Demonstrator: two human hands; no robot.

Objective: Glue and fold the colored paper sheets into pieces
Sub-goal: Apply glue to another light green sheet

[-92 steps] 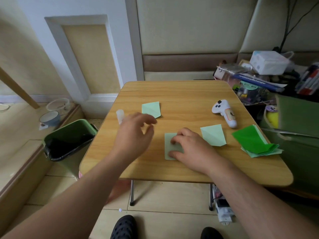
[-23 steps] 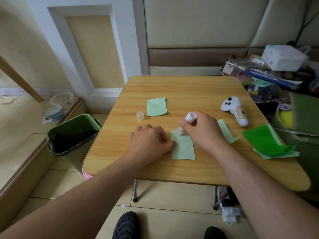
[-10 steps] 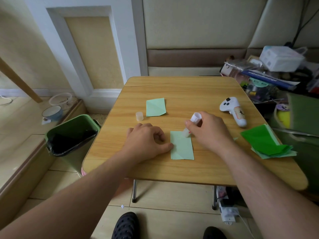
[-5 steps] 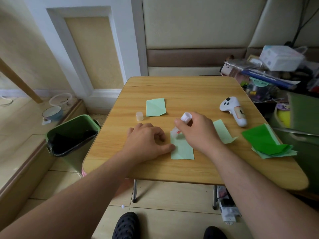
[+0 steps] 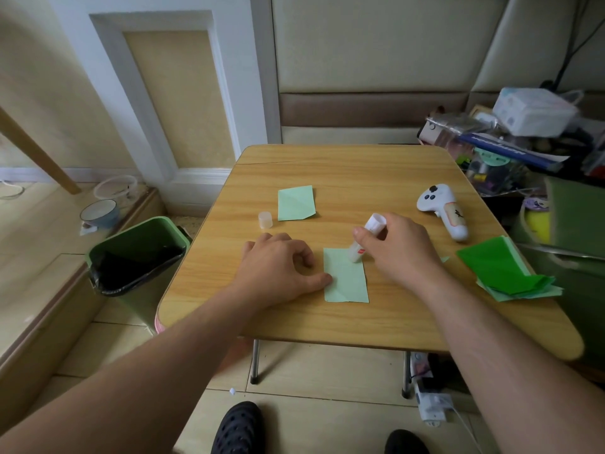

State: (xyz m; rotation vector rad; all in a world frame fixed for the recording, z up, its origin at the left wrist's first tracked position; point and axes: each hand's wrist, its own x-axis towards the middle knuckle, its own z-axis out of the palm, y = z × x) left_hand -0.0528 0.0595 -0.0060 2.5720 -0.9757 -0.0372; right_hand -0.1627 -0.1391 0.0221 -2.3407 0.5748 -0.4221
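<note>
A folded light green paper (image 5: 347, 280) lies near the front of the wooden table (image 5: 360, 168). My right hand (image 5: 397, 249) grips a white glue stick (image 5: 365, 237), tilted, with its tip down on the paper's upper right part. My left hand (image 5: 278, 268) rests on the table with curled fingers, its thumb pressing the paper's left edge. The glue cap (image 5: 265, 219) stands apart to the upper left. Another folded light green piece (image 5: 295, 202) lies farther back. A third light green piece is almost hidden behind my right hand.
A white controller (image 5: 443, 209) lies at the right of the table. A stack of dark green and light green sheets (image 5: 501, 270) sits at the right edge. A green bin (image 5: 137, 257) stands left of the table; clutter fills the right side.
My right hand has slid the glue stick from the paper's upper left to its upper right, now covering the third piece. My left hand keeps its place.
</note>
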